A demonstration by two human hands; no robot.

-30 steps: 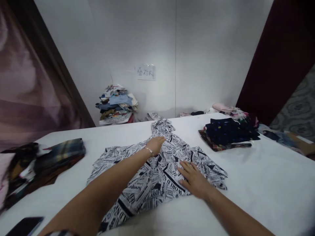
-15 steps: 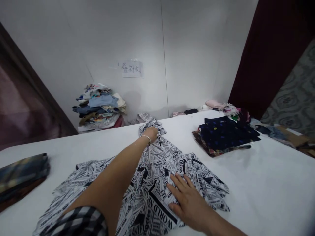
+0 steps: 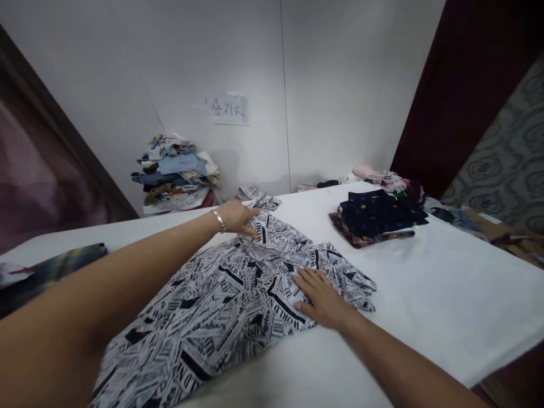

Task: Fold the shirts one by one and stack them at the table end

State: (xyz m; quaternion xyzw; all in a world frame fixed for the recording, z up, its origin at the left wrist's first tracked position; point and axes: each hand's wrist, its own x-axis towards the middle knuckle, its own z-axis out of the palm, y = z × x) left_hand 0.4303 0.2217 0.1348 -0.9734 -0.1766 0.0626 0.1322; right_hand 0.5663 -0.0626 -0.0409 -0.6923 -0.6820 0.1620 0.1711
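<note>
A: What do you see by way of containers?
B: At the far right there's what looks like a cardboard box (image 3: 488,225), dim and partly cut off by the edge of the surface (image 3: 446,294). I can't make out what's inside. Loose clothes (image 3: 453,216) lie just beside it.

A: And the stacks?
B: Beyond the far edge, on the left, a tall pile of clothes (image 3: 181,170) stands near the wall (image 3: 340,102), under a paper sign (image 3: 230,109). On the right of the white surface, a dark blue garment (image 3: 382,212) lies folded on top of a plaid one (image 3: 361,241).

A: Where's the printed shirt?
B: The newspaper-print shirt (image 3: 229,300) is spread across the middle of the surface, rumpled, its narrow end reaching toward the far edge.

A: How are the hands placed?
B: The right hand (image 3: 318,296) lies palm down on the shirt, its fingers spread. The left arm stretches across from the left, a bracelet (image 3: 219,221) at the wrist; the left hand (image 3: 240,218) is at the shirt's far end, thumb and forefinger pointing right.

A: Is it pinching the cloth?
B: I can't tell; the fingertips are too unclear.
</note>
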